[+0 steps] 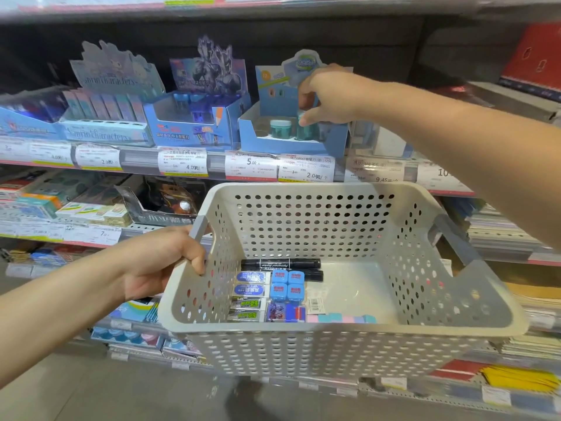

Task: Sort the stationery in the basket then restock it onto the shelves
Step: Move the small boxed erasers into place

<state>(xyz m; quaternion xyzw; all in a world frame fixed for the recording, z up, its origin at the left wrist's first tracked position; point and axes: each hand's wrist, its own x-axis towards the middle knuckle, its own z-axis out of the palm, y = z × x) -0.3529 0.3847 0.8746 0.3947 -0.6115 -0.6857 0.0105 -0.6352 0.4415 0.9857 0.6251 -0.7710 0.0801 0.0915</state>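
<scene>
My left hand (pixel 170 262) grips the left handle of a grey perforated basket (pixel 455 311) held in front of the shelves. In the basket lie two black markers (pixel 282 264), several wrapped erasers (pixel 249 291), blue cube sharpeners (pixel 287 284), a purple card pack (pixel 283 312) and pastel blocks (pixel 343 318). My right hand (pixel 328 95) reaches over a blue display box (pixel 291 141) on the shelf. Its fingers close on a teal round sharpener (pixel 303 129) standing in the box. Another teal sharpener (pixel 278 129) stands just to its left.
To the left of that box stand other display boxes (pixel 194 123) of sharpeners. Price tags (pixel 306 168) line the shelf edge. Lower shelves hold erasers (pixel 91 211) on the left and stacked notebooks (pixel 498 235) on the right. The floor (pixel 91 390) is grey tile.
</scene>
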